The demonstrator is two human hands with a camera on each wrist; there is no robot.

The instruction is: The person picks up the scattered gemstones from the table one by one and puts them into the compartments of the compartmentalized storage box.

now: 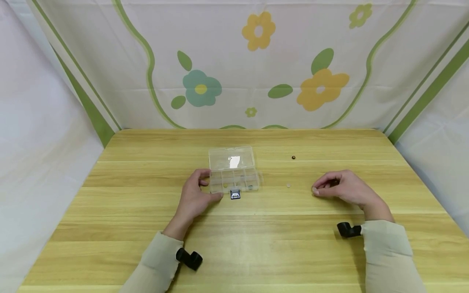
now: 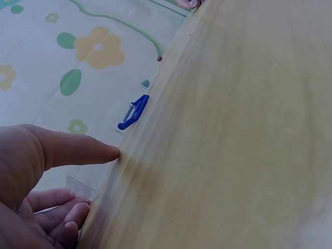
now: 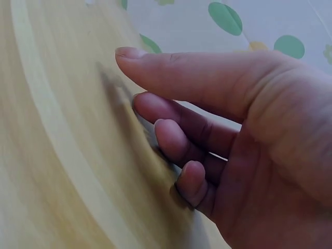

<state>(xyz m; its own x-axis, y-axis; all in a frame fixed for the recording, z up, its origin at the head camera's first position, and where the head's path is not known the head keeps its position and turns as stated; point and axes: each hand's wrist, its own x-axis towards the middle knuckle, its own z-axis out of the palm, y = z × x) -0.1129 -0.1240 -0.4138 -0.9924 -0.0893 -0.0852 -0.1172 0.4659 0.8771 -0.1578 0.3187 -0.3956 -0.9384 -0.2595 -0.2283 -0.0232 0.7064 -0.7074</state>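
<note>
A clear plastic compartment box [image 1: 234, 179] stands on the table with its lid [image 1: 231, 158] raised at the back. My left hand [image 1: 194, 195] holds its left front corner, thumb along the front edge and fingers at the side. On the box front is a blue latch [image 2: 134, 112]. Small bits lie in its compartments, one of them dark [image 1: 250, 187]. My right hand [image 1: 346, 188] hovers low over the table, right of a small pale bead [image 1: 288, 185]. Its fingers are loosely curled; the right wrist view shows a gap between thumb and index finger, with nothing in it.
A small dark brown bead [image 1: 293, 157] lies farther back on the wooden table [image 1: 242, 252]. Behind the table hangs a white cloth [image 1: 234, 61] with flowers. Black wrist-camera mounts [image 1: 189, 259] sit on both sleeves.
</note>
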